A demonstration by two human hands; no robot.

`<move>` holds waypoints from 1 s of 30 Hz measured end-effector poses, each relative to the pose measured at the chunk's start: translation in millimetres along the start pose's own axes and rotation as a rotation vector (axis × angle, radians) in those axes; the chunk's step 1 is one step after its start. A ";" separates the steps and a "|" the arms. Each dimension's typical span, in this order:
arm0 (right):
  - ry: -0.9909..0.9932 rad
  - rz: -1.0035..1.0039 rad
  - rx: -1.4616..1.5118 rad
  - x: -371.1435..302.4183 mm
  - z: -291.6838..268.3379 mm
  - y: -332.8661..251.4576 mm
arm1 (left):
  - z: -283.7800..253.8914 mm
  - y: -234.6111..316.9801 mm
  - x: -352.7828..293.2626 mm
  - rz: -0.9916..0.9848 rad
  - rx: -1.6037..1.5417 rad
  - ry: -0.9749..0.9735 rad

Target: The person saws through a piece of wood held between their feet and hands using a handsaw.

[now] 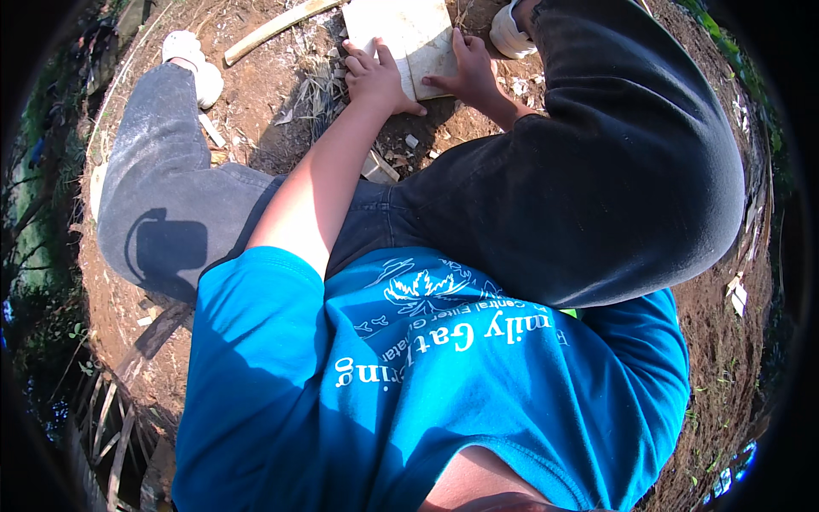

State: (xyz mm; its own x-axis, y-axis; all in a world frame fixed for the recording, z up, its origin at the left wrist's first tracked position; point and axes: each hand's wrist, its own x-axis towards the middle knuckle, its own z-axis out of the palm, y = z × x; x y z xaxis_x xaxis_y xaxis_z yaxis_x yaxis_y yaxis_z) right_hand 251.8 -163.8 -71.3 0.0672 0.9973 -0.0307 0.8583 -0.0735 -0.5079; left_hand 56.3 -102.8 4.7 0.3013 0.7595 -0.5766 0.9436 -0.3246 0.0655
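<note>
A pale, flat wooden board [431, 53] lies on the ground between my feet, with a dark line running down its near part. My left hand [375, 84] rests on the board's left near side, fingers spread and thumb stretched out toward me. At the right edge, my right hand [479, 78] grips the board with its thumb over the top face and its fingers along the side. The far end of the board is cut off by the upper edge of the picture.
Brown soil holds scattered wood chips and dry fibres [317, 96]. A long pale stick [277, 32] lies left of the board. A small wood block [380, 167] sits close to my lap. My bent legs flank the work, with light shoes [510, 32] at both sides. Plants border the ground.
</note>
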 end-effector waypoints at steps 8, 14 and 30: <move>-0.002 -0.043 0.021 2.8 -2.2 5.6 | -20.1 -3.7 -3.7 0.021 -0.011 0.005; 0.029 -0.106 0.079 -0.7 3.4 14.7 | -21.1 -6.5 -9.1 0.020 0.052 0.007; 0.013 -0.101 0.051 -2.6 -0.6 -2.5 | -17.9 -8.3 -5.2 -0.006 -0.016 -0.040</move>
State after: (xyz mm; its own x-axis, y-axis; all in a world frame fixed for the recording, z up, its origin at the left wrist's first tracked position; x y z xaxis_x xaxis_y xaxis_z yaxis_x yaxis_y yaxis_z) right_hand 249.8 -166.2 -69.4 -0.0116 0.9994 0.0340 0.8338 0.0285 -0.5513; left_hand 49.4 -93.9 21.7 0.2901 0.7382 -0.6090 0.9475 -0.3109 0.0745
